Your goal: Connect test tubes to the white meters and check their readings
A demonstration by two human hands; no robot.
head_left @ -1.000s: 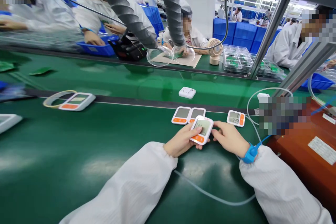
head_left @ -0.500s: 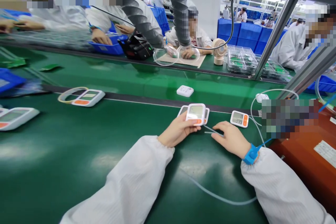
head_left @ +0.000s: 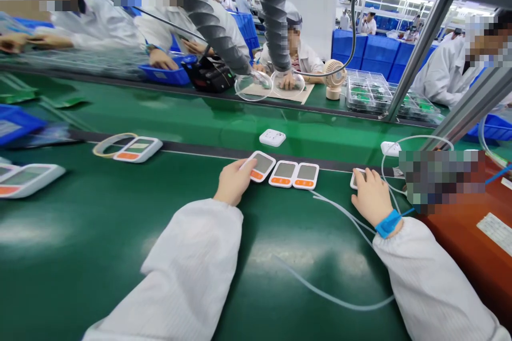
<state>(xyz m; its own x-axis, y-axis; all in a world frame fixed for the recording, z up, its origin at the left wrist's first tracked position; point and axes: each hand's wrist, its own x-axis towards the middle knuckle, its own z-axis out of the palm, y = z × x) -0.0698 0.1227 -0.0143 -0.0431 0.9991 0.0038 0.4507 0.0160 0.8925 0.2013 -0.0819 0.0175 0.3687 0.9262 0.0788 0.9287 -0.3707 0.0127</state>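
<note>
White rounded plastic meter with a grey display and an orange button strip (head_left: 262,165) sits at the far edge of the dark green bench (head_left: 120,234), slanted, just left of two matching white-and-orange meters lying side by side (head_left: 284,173). I have the left hand (head_left: 232,181) closed on its left side, fingers clamped at the rim; from this camera I cannot tell whether its underside touches the bench.

My right hand (head_left: 372,197) lies over another white meter (head_left: 353,180), mostly covered, nearer the bench's right end. Its fingers are bent down onto that one, but I cannot tell whether they grip it or only rest there.

For good handling, I judge that a light hold on the outer rim serves best, off the display and the orange buttons. The slanted corner points close to the neighbouring meter, so I would move it flat and slowly to avoid a knock. On the right, I would mind the pale thin cable (head_left: 344,212) running toward my wrist and the blue wrist strap (head_left: 388,224): a snag there could drag a meter askew.
</note>
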